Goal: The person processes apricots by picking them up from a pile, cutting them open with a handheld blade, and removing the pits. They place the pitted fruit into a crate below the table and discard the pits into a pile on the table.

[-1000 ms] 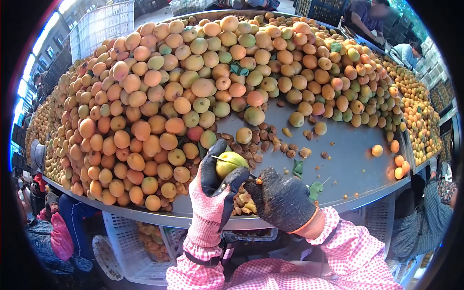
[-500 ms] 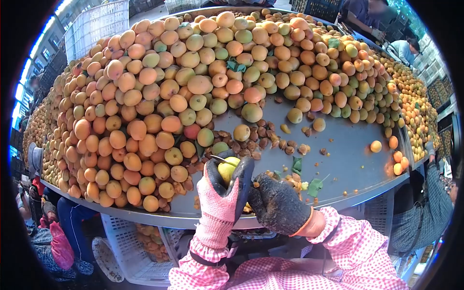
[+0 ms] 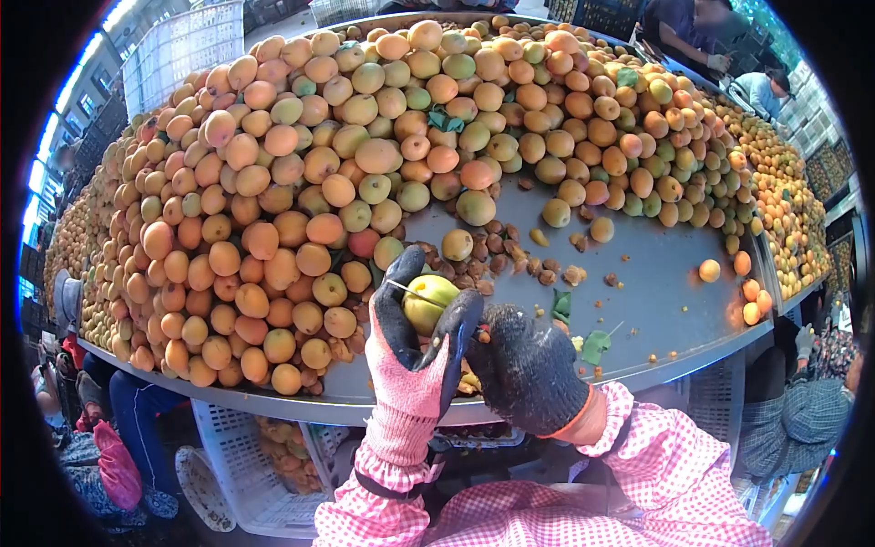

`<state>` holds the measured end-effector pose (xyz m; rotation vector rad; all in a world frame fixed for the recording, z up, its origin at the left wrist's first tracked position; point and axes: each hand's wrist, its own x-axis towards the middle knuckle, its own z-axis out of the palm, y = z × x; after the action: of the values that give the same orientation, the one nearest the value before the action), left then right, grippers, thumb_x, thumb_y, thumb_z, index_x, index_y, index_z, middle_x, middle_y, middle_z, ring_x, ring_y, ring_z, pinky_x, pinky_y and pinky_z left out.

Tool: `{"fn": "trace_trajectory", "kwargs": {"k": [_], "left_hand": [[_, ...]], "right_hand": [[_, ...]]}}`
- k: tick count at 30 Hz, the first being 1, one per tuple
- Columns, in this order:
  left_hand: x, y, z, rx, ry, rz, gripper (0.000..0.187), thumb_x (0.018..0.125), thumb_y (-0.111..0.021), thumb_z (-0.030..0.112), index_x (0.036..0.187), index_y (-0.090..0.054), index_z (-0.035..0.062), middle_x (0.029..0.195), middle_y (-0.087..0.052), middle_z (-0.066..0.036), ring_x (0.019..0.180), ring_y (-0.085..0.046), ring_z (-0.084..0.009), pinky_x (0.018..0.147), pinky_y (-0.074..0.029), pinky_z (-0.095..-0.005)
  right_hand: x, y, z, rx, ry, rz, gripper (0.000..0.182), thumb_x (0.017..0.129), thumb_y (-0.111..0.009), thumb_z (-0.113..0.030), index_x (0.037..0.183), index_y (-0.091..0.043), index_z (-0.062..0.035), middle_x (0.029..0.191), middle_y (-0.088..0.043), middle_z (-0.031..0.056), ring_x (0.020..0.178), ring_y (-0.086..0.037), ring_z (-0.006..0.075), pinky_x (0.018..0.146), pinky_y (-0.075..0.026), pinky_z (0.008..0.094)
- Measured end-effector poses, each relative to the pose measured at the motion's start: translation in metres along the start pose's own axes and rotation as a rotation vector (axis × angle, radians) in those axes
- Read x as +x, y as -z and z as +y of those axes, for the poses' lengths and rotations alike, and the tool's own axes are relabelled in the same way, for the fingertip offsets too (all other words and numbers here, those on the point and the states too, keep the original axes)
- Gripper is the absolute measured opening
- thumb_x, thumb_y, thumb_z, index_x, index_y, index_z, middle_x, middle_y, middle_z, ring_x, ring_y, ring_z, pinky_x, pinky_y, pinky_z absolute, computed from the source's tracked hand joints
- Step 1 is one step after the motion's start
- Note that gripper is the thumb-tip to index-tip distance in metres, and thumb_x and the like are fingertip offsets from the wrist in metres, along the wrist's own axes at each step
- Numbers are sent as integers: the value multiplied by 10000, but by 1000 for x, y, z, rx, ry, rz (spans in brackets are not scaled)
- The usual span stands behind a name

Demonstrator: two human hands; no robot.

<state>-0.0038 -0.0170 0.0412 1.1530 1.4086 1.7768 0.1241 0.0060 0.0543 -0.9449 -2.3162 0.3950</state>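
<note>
My left hand [image 3: 407, 360], in a pink glove with black-coated fingers, is closed around a green-yellow apricot [image 3: 427, 314]. A thin knife blade [image 3: 408, 292] lies across the fruit, its tip sticking out on the left. My right hand [image 3: 533, 374], in a black glove, is closed beside it on the knife's handle; most of the handle is hidden in the fist. Brown apricot stones [image 3: 492, 248] lie scattered on the metal table [image 3: 647, 296] just beyond my hands. Green leaves [image 3: 596, 346] lie to the right.
A large heap of apricots [image 3: 273, 201] covers the table's left and far side. Below the table's edge stands a white crate [image 3: 246, 465] with fruit pieces inside. A few loose apricots [image 3: 709, 271] sit at the right. Other people [image 3: 684, 36] are around the table.
Both hands have shifted slightly; the left fingers have opened wider around the apricot, showing more of it. The knife blade now lies lower and further left across the fruit.
</note>
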Motion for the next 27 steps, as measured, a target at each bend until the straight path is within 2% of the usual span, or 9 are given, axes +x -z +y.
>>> {"fn": "trace_trajectory", "kwargs": {"k": [4, 7, 9, 12, 17, 21, 23, 25, 27], "left_hand": [[-4, -9, 22, -332, 331, 86, 574, 769, -718, 9, 1264, -429, -14, 1100, -555, -102, 943, -580, -144, 828, -490, -266], [-3, -9, 5, -376, 322, 137, 494, 790, -710, 40, 1219, -473, -18, 1056, -577, -98, 917, -581, -132, 791, -494, -250], [2, -13, -4, -296, 335, 192, 313, 881, -620, 198, 1098, -569, -21, 965, -616, -84, 846, -614, -143, 748, -501, -267], [5, -15, 5, -201, 400, 182, 331, 883, -615, 176, 1141, -542, -19, 976, -609, -89, 823, -617, -150, 723, -507, -271], [-1, -9, 4, -118, 126, 182, 470, 895, -583, 122, 1306, -392, -4, 1027, -594, -123, 856, -624, -184, 736, -517, -298], [-3, 9, 12, -244, 127, 105, 479, 913, -534, 123, 1340, -353, 3, 1034, -594, -150, 868, -626, -203, 745, -522, -322], [1, 18, 21, -469, 280, 66, 500, 920, -508, 168, 1360, -331, 13, 1033, -592, -175, 866, -628, -226, 748, -526, -342], [7, 32, 13, -458, 274, 24, 512, 913, -517, 296, 1271, -395, -49, 1028, -592, -188, 865, -636, -269, 738, -539, -364], [13, 43, 11, -678, 443, 140, 484, 922, -498, 352, 1190, -450, -48, 1014, -594, -195, 861, -641, -286, 723, -553, -382]], "right_hand": [[0, 7, 4, -64, 57, -74, 213, 818, -602, -193, 1021, -651, -150, 718, -548, 82, 539, -570, 258, 427, -414, 376], [5, 5, 9, -39, 97, -35, 227, 828, -585, -188, 1048, -638, -167, 736, -550, 86, 542, -575, 259, 433, -427, 384], [5, -2, 12, -70, 81, -120, 241, 833, -570, -181, 1066, -627, -163, 757, -553, 98, 552, -580, 265, 442, -436, 391], [2, -7, 11, -83, 76, -188, 273, 837, -544, -171, 1102, -600, -136, 807, -557, 132, 582, -590, 286, 470, -457, 407], [-5, -7, -1, 13, 143, -137, 330, 817, -528, -129, 1138, -554, -57, 884, -552, 193, 666, -593, 345, 547, -476, 432], [-1, -10, -23, 162, 229, -57, 309, 816, -504, -70, 1119, -536, -18, 886, -551, 202, 752, -574, 378, 629, -466, 439], [3, -12, -31, 242, 212, -26, 294, 818, -494, -51, 1107, -537, -15, 890, -551, 203, 769, -567, 380, 644, -461, 439], [12, -12, -35, 234, -48, -419, 415, 802, -536, -74, 1189, -496, 71, 1126, -548, 204, 1010, -532, 352, 848, -437, 417], [18, -1, -36, 156, -37, -425, 348, 841, -535, -113, 1149, -522, 47, 1038, -569, 181, 917, -551, 330, 780, -449, 396]]}}
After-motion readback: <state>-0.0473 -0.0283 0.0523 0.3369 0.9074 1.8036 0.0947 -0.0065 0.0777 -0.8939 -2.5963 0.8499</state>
